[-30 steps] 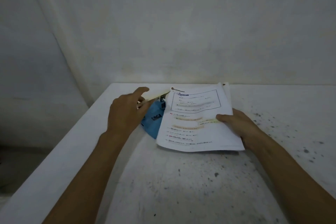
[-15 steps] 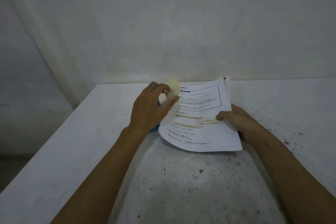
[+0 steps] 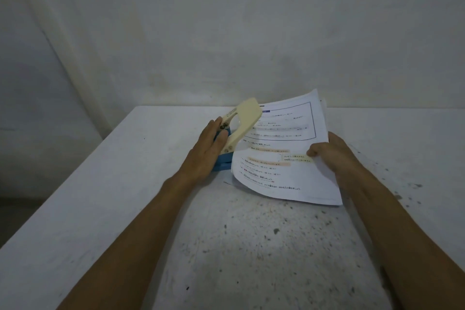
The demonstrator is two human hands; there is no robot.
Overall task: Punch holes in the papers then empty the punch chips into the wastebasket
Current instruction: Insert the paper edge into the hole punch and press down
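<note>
A hole punch [image 3: 239, 128] with a cream lever and a blue base stands near the table's far edge, its lever raised. My left hand [image 3: 210, 148] lies flat against its left side, fingers straight and touching the base and hinge. A stack of printed papers [image 3: 281, 148] sits to the right of the punch, its left edge at the punch and its far end lifted. My right hand [image 3: 329, 156] grips the stack's right edge, thumb on top. No wastebasket is in view.
The white table [image 3: 125, 196] is speckled with dark marks, mostly on the right and front. A pale wall [image 3: 226, 33] rises right behind its far edge. The table's left edge drops to a dim floor.
The punch's cream lever has swung up from flat to raised. My left hand slid from on top of the lever to the punch's left side. The papers have tilted up at the far end.
</note>
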